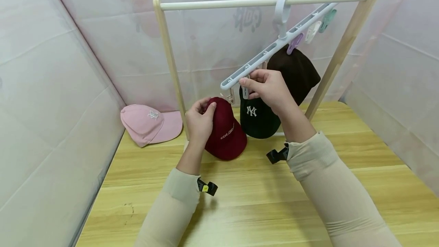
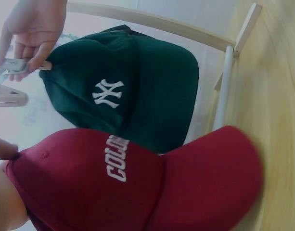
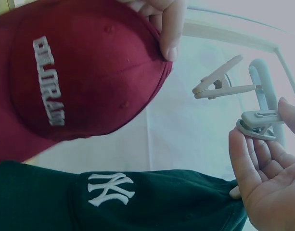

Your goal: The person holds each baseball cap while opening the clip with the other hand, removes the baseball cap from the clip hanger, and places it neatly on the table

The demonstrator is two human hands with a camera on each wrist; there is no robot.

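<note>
Pale sheeting (image 1: 51,68) lines the walls on three sides of a light wooden table (image 1: 260,209). On the table stands a wooden rack (image 1: 264,1) with two slanted uprights and a round top bar. A white clip hanger (image 1: 274,48) hangs from that bar by its ring and tilts down toward the left, with pastel clips along its upper end.

A brown hat (image 1: 296,73) hangs from the hanger, behind and to the right of the others. A black cap (image 1: 257,119) with white NY lettering hangs in front of it, below the lower end of the hanger; in the wrist views it reads dark green. A dark red cap (image 1: 226,132) with white lettering sits just left of the black cap, overlapping its edge in the left wrist view. A pink cap (image 1: 147,123) lies on the table at the far left, well apart from the rest, beside the left upright.

The left hand (image 1: 200,119) grips the crown of the dark red cap, fingers curled over its top. The right hand (image 1: 269,89) pinches a white clip (image 3: 258,122) at the lower end of the hanger, just above the black cap. A beige clip (image 3: 219,84) hangs beside it, jaws closed on nothing.
</note>
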